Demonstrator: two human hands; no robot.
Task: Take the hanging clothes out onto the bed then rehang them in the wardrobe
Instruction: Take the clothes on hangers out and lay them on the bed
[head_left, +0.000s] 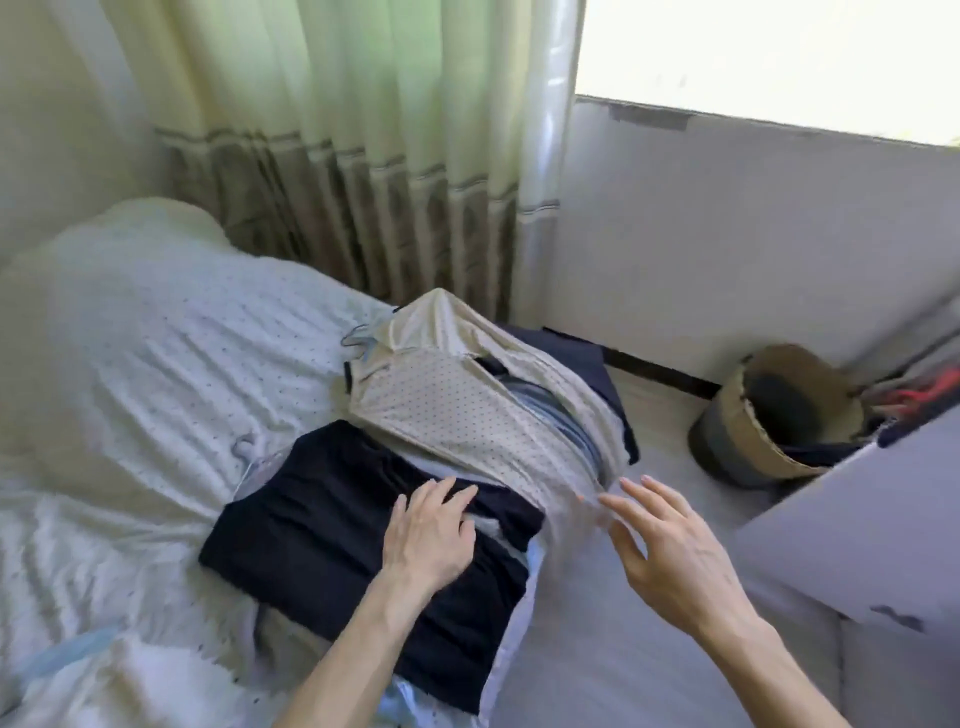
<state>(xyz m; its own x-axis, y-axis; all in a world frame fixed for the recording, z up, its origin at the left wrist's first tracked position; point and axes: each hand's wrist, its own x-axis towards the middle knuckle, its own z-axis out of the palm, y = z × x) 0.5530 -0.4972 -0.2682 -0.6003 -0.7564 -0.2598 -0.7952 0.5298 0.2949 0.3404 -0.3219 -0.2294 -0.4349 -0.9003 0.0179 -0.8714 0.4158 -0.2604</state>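
Note:
A pile of clothes on hangers lies on the bed (130, 364). On top at the near side is a dark navy garment (322, 525). Behind it lies a beige dotted shirt (441, 400) with a hanger hook (358, 338) sticking out at its collar. More dark and striped garments show under the beige shirt. My left hand (428, 535) rests flat on the navy garment, fingers straight. My right hand (670, 551) hovers with spread fingers at the right edge of the pile, its fingertips at the hem of the beige shirt; it holds nothing.
A woven basket (753, 431) with dark cloth inside stands on the floor at the right. A grey panel (857, 530), perhaps the wardrobe door, juts in at the right. Green curtains (337, 130) hang behind the bed, with a window (779, 52) beside them.

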